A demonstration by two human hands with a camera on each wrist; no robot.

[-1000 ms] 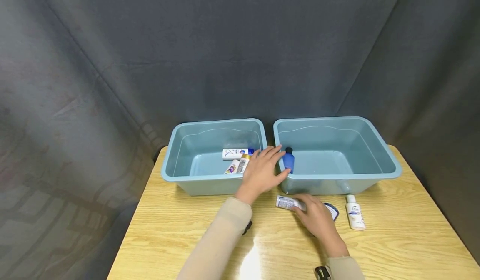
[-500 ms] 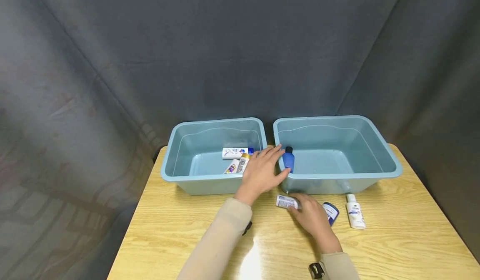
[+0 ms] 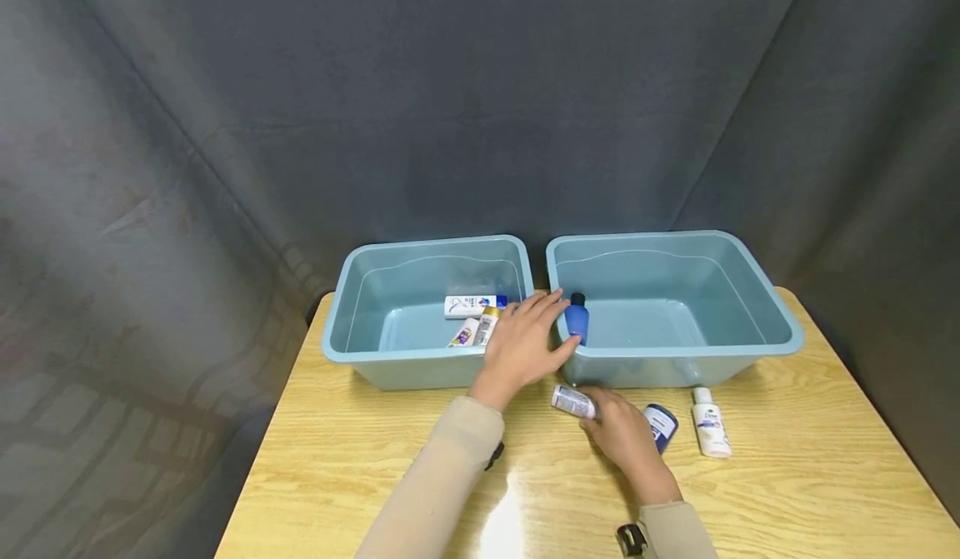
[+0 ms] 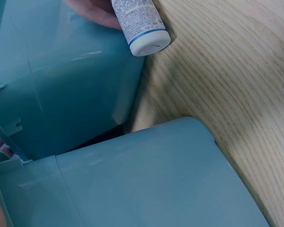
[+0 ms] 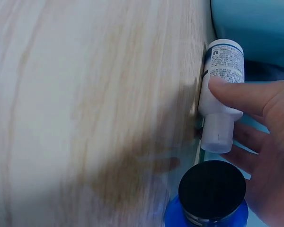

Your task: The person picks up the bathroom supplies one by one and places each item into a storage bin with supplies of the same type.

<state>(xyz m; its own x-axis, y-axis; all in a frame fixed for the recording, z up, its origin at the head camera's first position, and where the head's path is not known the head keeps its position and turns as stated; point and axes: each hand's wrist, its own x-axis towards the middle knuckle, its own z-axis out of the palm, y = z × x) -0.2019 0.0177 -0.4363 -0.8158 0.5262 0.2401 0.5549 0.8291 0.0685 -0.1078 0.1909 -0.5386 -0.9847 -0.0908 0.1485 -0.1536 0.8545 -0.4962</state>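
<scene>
The person's right grip (image 3: pixel 622 430) is closed around a white bottle (image 3: pixel 574 401), thumb on one side and fingers on the other. The bottle is just in front of the right bin (image 3: pixel 675 351), its base pointing left and its cap toward the palm. Whether it touches the desk (image 3: pixel 322 484) cannot be told.

The left grip (image 3: pixel 525 342) is released, fingers spread over the neighbouring rims of the right bin and the left bin (image 3: pixel 420 356).

In the left bin lie a blue-capped bottle (image 3: pixel 468 306), a gold-capped bottle (image 3: pixel 486 327) and a small bottle (image 3: pixel 464 334), grouped toward its right end. A blue bottle (image 3: pixel 577 323) with a black cap is at the left end of the right bin.

On the desk, a navy bottle (image 3: pixel 661 428) is partly hidden behind the right grip, and a Dove bottle (image 3: pixel 710 427) lies farther right. A dark curtain (image 3: pixel 480 117) hangs behind the bins.
</scene>
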